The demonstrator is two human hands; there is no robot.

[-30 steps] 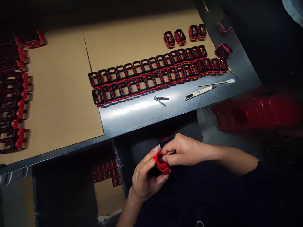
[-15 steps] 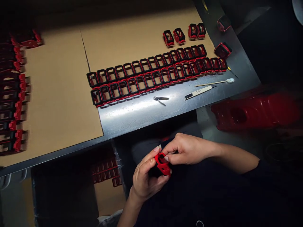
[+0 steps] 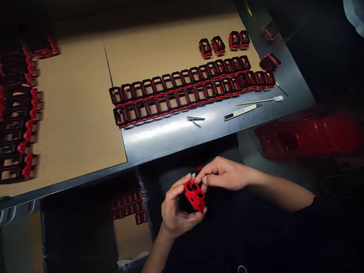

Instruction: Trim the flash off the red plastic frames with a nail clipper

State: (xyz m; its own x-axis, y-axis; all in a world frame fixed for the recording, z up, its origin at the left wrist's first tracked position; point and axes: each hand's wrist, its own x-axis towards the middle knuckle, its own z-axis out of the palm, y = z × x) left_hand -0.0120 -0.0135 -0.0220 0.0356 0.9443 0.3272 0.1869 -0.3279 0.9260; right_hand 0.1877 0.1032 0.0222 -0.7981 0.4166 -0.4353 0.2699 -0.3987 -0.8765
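My left hand (image 3: 176, 206) is wrapped around a small red and black plastic frame (image 3: 195, 197), thumb on one side and fingers on the other. The red face with its dark cutouts is turned up toward me, while the black part is mostly hidden by the palm. At the frame's upper right edge, my right hand (image 3: 223, 175) has its fingers bent and closed, index fingertip and thumb against the rim. Whether something small sits between those fingertips is hidden. Both hands are in front of my body, below the table's near edge.
Two long rows of similar frames (image 3: 176, 99) stand on cardboard (image 3: 76, 125) over a metal table (image 3: 159, 140). Tweezers (image 3: 196, 119), a white-handled blade marked A55 (image 3: 241, 112) and a cotton swab (image 3: 260, 101) lie near the edge. A red stool (image 3: 307, 134) stands at right.
My right fingers have drawn back from inside the frame's opening to its upper right edge. The frame has turned in my left hand, showing more of its red face. The view has shifted slightly.
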